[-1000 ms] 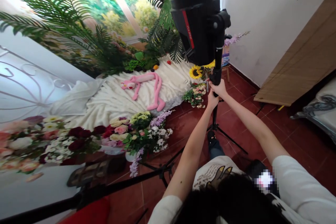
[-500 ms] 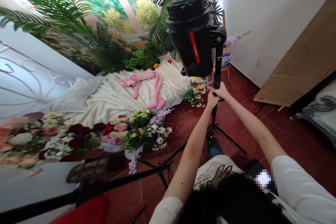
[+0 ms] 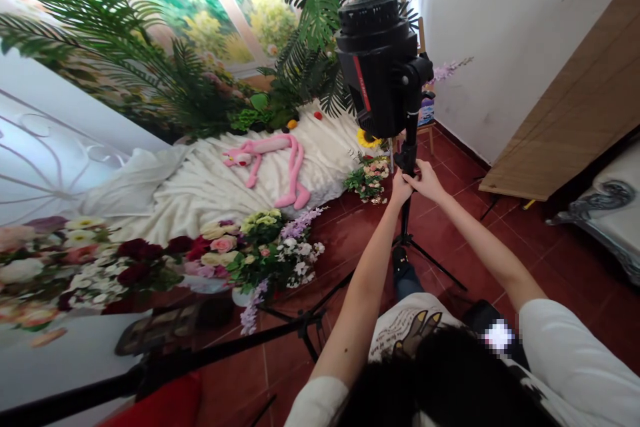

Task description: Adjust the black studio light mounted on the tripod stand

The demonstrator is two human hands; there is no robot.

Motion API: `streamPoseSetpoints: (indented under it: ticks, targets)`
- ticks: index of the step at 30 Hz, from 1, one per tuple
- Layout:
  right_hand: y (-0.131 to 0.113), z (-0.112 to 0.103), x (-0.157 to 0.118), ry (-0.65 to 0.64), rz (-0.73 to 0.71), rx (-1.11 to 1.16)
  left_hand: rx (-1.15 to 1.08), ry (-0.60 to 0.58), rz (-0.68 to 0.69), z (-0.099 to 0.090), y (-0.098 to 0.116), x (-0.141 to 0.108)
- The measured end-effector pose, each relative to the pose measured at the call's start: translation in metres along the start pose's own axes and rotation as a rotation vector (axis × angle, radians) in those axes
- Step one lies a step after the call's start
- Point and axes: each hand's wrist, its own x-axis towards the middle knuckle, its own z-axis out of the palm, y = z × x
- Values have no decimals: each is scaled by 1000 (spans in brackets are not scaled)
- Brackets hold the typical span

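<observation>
A black studio light (image 3: 377, 73) with a red label stripe sits tilted on top of a black light stand (image 3: 406, 217). My left hand (image 3: 401, 188) is closed round the stand's pole, just below a dark collar. On the pole's other side is my right hand (image 3: 429, 181), its thumb reaching across the front towards my left hand and its fingers against the collar's right side, partly hidden. Both hands touch the stand below the light. Its spread legs rest on the red tiles, with my shoe (image 3: 400, 260) close by.
A pink plush toy (image 3: 273, 147) lies on a white furry cover (image 3: 190, 180). Artificial flowers (image 3: 270, 247) line the left front. Another black stand (image 3: 240, 340) crosses the lower left. A wooden panel (image 3: 555, 107) and an ornate silver-edged seat (image 3: 615, 200) stand at right.
The studio light has turned on its stand and shifted slightly right in view. My right hand has moved a little down and its fingers have loosened from their earlier wrap over the pole.
</observation>
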Motion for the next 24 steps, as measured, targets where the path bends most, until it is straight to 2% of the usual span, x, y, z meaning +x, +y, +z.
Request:
streamPoseSetpoints:
  ticks: [6, 11, 17, 24]
  targets:
    - [0, -25, -35, 1, -89, 62, 62, 25, -47, 0, 12, -5]
    - [0, -32, -46, -4, -43, 23, 90, 10, -57, 1, 18, -6]
    - [-2, -30, -54, -155, 69, -287, 98, 11, -63, 1, 17, -7]
    - [-4, -28, -59, -34, -108, -294, 81, 7, -59, 1, 18, -7]
